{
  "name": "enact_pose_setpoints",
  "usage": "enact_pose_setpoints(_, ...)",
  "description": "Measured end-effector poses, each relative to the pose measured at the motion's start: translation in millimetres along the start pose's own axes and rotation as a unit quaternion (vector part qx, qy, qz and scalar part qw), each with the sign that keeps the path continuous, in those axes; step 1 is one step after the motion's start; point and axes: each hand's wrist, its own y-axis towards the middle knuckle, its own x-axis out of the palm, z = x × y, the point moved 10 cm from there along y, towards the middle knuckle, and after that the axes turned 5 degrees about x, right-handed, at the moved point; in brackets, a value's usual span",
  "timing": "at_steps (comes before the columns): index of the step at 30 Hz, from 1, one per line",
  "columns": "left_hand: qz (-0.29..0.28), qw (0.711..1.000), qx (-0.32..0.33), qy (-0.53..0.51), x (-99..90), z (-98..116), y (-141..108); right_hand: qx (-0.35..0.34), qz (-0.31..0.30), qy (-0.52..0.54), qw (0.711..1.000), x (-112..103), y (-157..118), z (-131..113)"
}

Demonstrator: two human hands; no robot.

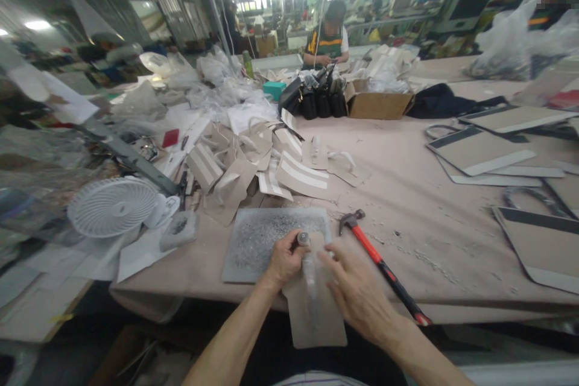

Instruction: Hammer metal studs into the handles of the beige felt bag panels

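My left hand [286, 260] is closed around a short, round metal piece [303, 237] that stands upright at the top end of a beige panel [316, 325]. A pale strap handle [310, 280] runs along the middle of that panel. The panel's upper part lies over a grey, pitted slab [257, 235], and its lower part juts past the table's front edge. At the panel's right side is my right hand [355, 283], slightly blurred, fingers apart and nothing visible in them. A claw hammer [368, 247] with a red and black handle lies just right of the slab.
More beige panels with handles and white strips [301, 175] are heaped behind the slab. A white fan [120, 208] lies at left. Larger board pieces [484, 151] are at right. Black bags [316, 102] and a cardboard box [380, 102] stand farther back, before a seated person [325, 42].
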Motion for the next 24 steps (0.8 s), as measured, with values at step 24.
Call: enact_pose_setpoints(24,0.137,0.983,-0.068,-0.105,-47.7,-17,-8,0.092,-0.068,-0.081,0.99,28,47,10)
